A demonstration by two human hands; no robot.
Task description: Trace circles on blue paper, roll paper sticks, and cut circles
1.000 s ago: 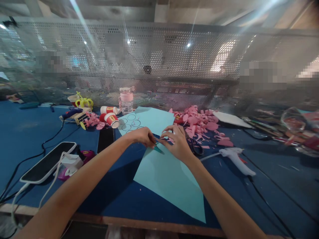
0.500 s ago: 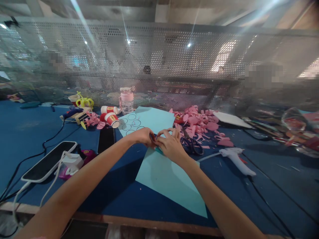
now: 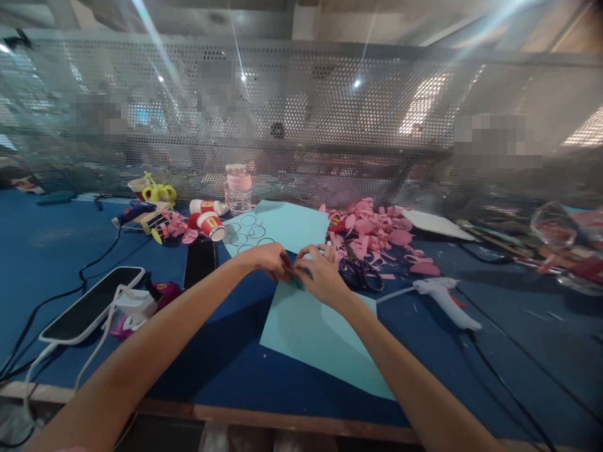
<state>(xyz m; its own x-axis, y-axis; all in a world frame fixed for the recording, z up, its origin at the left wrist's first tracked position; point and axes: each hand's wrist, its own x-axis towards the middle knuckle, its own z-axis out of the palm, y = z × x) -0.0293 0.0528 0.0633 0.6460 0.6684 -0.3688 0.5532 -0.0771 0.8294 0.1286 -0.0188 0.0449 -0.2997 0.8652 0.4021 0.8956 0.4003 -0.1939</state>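
- Near sheet [image 3: 325, 339], under both hands, has turned slightly.
- Right hand [image 3: 320, 273] and left hand [image 3: 273, 258] meet over its far end, fingertips close together; cannot tell whether they grip it. Uneven pulling could crease it.
- Scissors [image 3: 360, 276] beside the right hand could snag it.

Small, partly hidden teal piece [image 3: 296, 284] over slanted pale-turquoise sheet [image 3: 320, 333]

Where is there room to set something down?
Mostly bare blue tabletop shows far left, past the white-rimmed black phone and thin black cable, and between the left forearm and near turquoise paper sheet. Crowded: beyond the right hand, with pink paper scraps and dark-handled scissors.
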